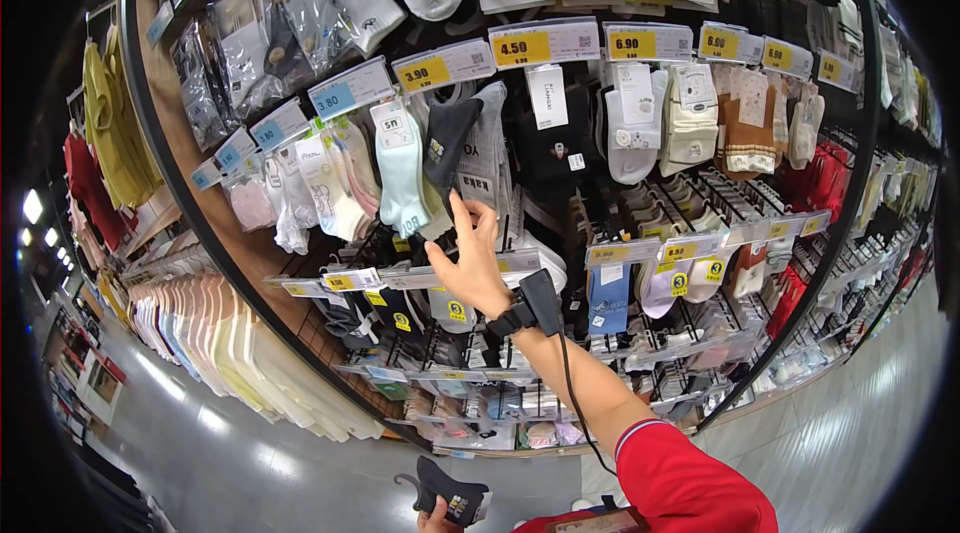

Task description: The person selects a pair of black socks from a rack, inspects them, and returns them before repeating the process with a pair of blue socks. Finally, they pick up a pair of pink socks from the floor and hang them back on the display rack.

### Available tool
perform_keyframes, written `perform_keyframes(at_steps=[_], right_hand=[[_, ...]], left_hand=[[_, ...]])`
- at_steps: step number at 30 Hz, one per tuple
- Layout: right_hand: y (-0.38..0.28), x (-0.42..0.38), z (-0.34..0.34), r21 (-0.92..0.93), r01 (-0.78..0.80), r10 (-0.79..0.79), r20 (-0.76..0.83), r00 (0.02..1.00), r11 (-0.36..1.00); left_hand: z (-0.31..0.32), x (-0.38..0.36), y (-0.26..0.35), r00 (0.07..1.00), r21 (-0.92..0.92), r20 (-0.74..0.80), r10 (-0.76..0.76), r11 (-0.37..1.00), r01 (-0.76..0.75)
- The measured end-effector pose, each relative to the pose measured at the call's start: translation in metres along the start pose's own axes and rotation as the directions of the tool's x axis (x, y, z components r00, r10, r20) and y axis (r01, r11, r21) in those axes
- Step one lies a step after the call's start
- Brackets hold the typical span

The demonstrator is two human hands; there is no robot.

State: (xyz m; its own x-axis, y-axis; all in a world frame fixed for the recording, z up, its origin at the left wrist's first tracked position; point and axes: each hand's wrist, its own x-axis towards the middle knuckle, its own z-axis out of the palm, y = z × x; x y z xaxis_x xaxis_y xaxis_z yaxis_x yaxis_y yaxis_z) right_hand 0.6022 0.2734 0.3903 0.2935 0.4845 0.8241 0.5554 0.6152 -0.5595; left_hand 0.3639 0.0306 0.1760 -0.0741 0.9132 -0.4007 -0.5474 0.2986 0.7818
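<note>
far left rail: folded pale garments (215,333) in a long row, cream to pink; yellow tops (110,128) hang above them.
upper left hooks: bagged socks (240,43) in clear packs, blue price tags (335,98) below.
pale blue sock pair (402,173): hangs on a hook just left of the dark sock, white label at top.
dark sock on rack (447,143): charcoal, hanging from a hook in the middle row, small badge near the cuff; the right hand's fingertips touch its lower edge.
left hand (438,519): at the bottom edge, mostly cut off; fingers closed on a dark sock pair on a hanger (450,495), label with coloured print facing up.
right hand (470,258): raised to the rack, fingers narrow and pinching the hem of the dark sock; a black wrist device (535,301) strapped on, cable running down the forearm; red sleeve (690,483) below.
yellow price tags (522,48): 3.90, 4.50, 6.90 along the upper rail.
right of centre: white and cream socks (660,118), then a brown pair (748,128).
</note>
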Motion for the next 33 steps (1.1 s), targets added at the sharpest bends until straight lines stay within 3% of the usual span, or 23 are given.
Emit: perform_keyframes(at_steps=[4, 6, 7, 9, 10, 11, 12, 16, 17, 18, 28, 31, 33], right_hand=[[0.006, 0.001, 0.002, 0.051, 0.003, -0.001, -0.037, 0.999, 0.999], [0.008, 0.001, 0.001, 0.067, -0.019, 0.021, -0.039, 0.999, 0.998], [0.006, 0.002, 0.000, 0.053, -0.020, 0.024, -0.071, 0.997, 0.998], [0.002, 0.001, -0.005, 0.135, -0.090, 0.101, -0.078, 0.992, 0.987], [0.002, 0.001, -0.005, 0.136, -0.089, 0.100, -0.075, 0.992, 0.987], [0.003, 0.002, -0.006, 0.148, -0.101, 0.112, -0.074, 0.991, 0.984], [0.004, 0.002, -0.006, 0.160, -0.112, 0.125, -0.072, 0.989, 0.981], [0.004, 0.003, -0.011, 0.171, -0.129, 0.140, -0.055, 0.989, 0.977], [0.004, 0.004, -0.011, 0.173, -0.125, 0.137, -0.059, 0.989, 0.977], [0.005, 0.004, -0.012, 0.174, -0.124, 0.135, -0.058, 0.989, 0.977], [0.006, 0.003, -0.017, 0.164, -0.109, 0.121, -0.061, 0.991, 0.980], [0.007, 0.005, -0.017, 0.157, -0.086, 0.103, -0.108, 0.989, 0.984], [0.005, 0.012, -0.019, 0.199, -0.074, 0.114, -0.198, 0.974, 0.977]], left_hand=[[-0.013, 0.008, -0.009, 0.996, 0.198, 0.038, 0.075, 0.977, -0.081], [-0.016, 0.008, -0.012, 0.950, 0.476, 0.152, 0.273, 0.822, -0.312], [-0.014, 0.008, -0.010, 0.950, 0.474, 0.149, 0.274, 0.824, -0.312], [-0.008, 0.006, -0.005, 0.998, 0.085, 0.033, 0.044, 0.995, -0.046], [-0.009, 0.005, -0.005, 0.999, 0.082, 0.032, 0.044, 0.996, -0.047], [-0.011, 0.005, -0.006, 0.975, 0.364, 0.094, 0.200, 0.905, -0.220], [-0.012, 0.004, -0.006, 0.925, 0.599, 0.197, 0.324, 0.707, -0.375], [-0.016, 0.007, -0.008, 0.932, 0.565, 0.220, 0.287, 0.741, -0.362], [-0.016, 0.008, -0.008, 0.978, 0.286, 0.131, 0.161, 0.939, -0.193], [-0.016, 0.009, -0.009, 0.996, -0.040, 0.089, 0.007, 0.999, -0.003], [-0.017, 0.011, -0.010, 0.994, 0.052, 0.105, -0.018, 0.999, 0.013], [-0.020, 0.011, -0.012, 0.993, 0.110, 0.117, 0.002, 0.994, -0.015], [-0.019, 0.011, -0.011, 0.995, 0.038, 0.103, -0.011, 0.999, 0.007]])
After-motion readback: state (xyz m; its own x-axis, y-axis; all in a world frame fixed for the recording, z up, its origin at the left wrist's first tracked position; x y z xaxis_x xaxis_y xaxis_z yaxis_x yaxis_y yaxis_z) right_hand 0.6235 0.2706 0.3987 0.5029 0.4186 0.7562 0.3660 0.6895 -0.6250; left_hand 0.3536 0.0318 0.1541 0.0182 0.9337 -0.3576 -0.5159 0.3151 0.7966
